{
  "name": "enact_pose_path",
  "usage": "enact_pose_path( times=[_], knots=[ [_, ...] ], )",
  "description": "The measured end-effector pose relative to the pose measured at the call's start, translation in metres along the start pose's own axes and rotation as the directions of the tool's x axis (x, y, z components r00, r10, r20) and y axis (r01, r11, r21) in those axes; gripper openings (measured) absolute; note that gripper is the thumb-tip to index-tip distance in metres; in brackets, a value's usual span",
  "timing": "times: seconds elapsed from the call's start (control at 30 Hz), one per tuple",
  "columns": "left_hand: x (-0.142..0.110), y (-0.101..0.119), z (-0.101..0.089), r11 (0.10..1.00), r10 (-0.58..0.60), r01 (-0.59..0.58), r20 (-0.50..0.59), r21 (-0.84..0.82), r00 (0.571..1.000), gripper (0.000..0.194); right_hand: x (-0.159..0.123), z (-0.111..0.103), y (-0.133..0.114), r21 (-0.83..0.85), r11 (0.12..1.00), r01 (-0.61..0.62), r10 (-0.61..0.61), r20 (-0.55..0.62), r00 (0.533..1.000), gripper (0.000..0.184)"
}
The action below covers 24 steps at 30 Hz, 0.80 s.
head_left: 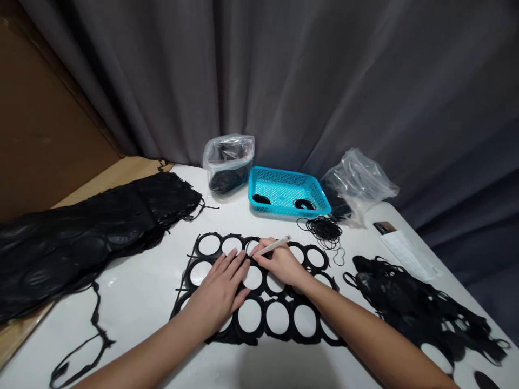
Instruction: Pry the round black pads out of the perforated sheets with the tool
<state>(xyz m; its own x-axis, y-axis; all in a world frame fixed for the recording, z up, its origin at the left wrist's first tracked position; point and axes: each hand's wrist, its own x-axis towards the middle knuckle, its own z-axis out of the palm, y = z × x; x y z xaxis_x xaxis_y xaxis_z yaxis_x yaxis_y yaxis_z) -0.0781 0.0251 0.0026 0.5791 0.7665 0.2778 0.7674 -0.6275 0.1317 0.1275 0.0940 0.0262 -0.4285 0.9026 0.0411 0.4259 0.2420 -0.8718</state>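
A black rubber sheet point(263, 335) punched with rows of round holes lies flat on the white table point(141, 292) in front of me. My left hand point(219, 292) rests on it palm down, fingers stretched out and pressing it. My right hand point(279, 262) is closed around a thin white pen-like tool point(273, 246), whose tip touches the sheet near a ring in the top row.
A blue basket point(287, 192) holds two black rings. Beside it lie a pile of thin black rings point(324, 229) and two plastic bags point(229, 162) point(357, 181). Stacked black sheets point(81, 237) lie left, used sheets point(413, 305) right. A grey curtain hangs behind.
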Motion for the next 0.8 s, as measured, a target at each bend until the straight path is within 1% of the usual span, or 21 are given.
enact_pose_path(
  times=[0.27,0.37,0.43,0.47,0.53,0.57,0.6,0.63,0.7,0.77,0.8],
  knots=[
    [0.0,0.0,0.002,1.0,0.006,-0.006,-0.01,0.02,1.0,0.048,-0.001,0.001,0.004,-0.04,0.998,0.051,-0.051,-0.007,0.999,0.013],
    [-0.001,0.0,0.003,1.0,0.003,-0.003,-0.01,0.008,1.0,0.049,-0.006,0.004,0.004,-0.106,0.985,0.133,-0.135,-0.016,0.991,0.016],
    [-0.002,0.0,0.004,1.0,-0.007,0.007,-0.015,-0.018,1.0,0.049,-0.011,0.008,0.005,-0.212,0.949,0.233,-0.237,0.009,0.972,0.014],
    [-0.002,0.0,0.004,0.999,-0.012,0.012,-0.016,-0.031,1.0,0.049,-0.013,0.01,0.006,-0.282,0.917,0.283,-0.284,0.039,0.958,0.011],
    [-0.002,-0.001,0.003,0.999,-0.02,0.019,-0.016,-0.046,1.0,0.049,-0.014,0.013,0.007,-0.413,0.841,0.349,-0.338,0.101,0.936,0.011],
    [-0.002,-0.001,0.003,0.999,-0.021,0.02,-0.016,-0.047,1.0,0.048,-0.012,0.012,0.008,-0.46,0.814,0.355,-0.347,0.107,0.932,0.012],
    [-0.001,-0.001,0.002,0.999,-0.021,0.021,-0.015,-0.044,1.0,0.048,-0.01,0.008,0.009,-0.488,0.803,0.341,-0.348,0.08,0.934,0.012],
    [-0.001,-0.002,0.002,0.999,-0.021,0.021,-0.015,-0.037,1.0,0.047,-0.007,0.002,0.01,-0.494,0.813,0.307,-0.343,0.019,0.939,0.013],
    [-0.001,-0.002,0.001,0.999,-0.023,0.023,-0.009,-0.025,1.0,0.047,-0.002,-0.018,0.013,-0.437,0.878,0.195,-0.301,-0.188,0.935,0.015],
    [-0.001,-0.002,0.001,0.999,-0.03,0.03,0.001,-0.017,1.0,0.048,-0.001,-0.046,0.022,-0.334,0.94,0.07,-0.206,-0.39,0.898,0.017],
    [-0.001,-0.003,0.001,0.999,-0.034,0.035,0.004,-0.016,0.999,0.048,-0.002,-0.061,0.029,-0.296,0.955,0.008,-0.151,-0.463,0.873,0.017]
  ],
)
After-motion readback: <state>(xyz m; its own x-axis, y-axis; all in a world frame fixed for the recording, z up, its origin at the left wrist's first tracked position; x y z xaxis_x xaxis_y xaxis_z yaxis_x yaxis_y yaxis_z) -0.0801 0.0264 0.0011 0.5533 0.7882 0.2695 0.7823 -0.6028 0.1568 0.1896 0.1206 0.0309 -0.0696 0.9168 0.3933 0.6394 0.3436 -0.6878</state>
